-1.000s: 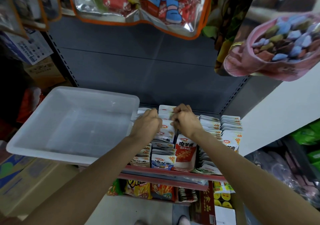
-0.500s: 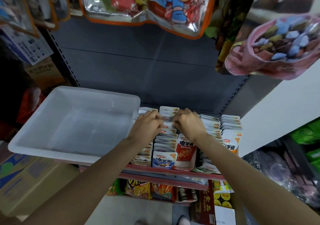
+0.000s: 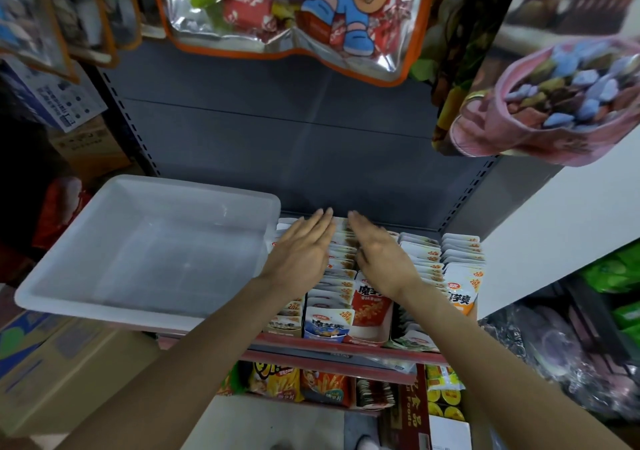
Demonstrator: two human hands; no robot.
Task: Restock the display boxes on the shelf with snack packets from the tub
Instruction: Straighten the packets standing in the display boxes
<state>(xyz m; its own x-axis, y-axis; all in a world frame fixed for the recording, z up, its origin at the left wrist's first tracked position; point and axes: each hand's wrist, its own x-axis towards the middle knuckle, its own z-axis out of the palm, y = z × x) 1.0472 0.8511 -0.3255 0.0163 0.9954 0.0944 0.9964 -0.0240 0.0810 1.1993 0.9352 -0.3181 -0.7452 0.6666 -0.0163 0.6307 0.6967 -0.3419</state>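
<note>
Both hands flat over filled snack rows, centre frame; white tub alongside at left.

Lowest in frame, below the shelf edge: chip bags and a red carton on the lower level. Above, at frame centre, on the red-edged shelf: display boxes packed with upright snack packets in rows running back toward the grey back panel. Over the middle rows: left hand and right hand, fingers straight and together, palms down, gripping nothing, resting on or just above the packet tops; exact contact cannot be told. At centre left: white plastic tub, touching the leftmost row, interior showing only bare plastic. Farthest, along the top of frame: hanging candy bag with cartoon print, and at upper right a pink-printed bag.
</note>
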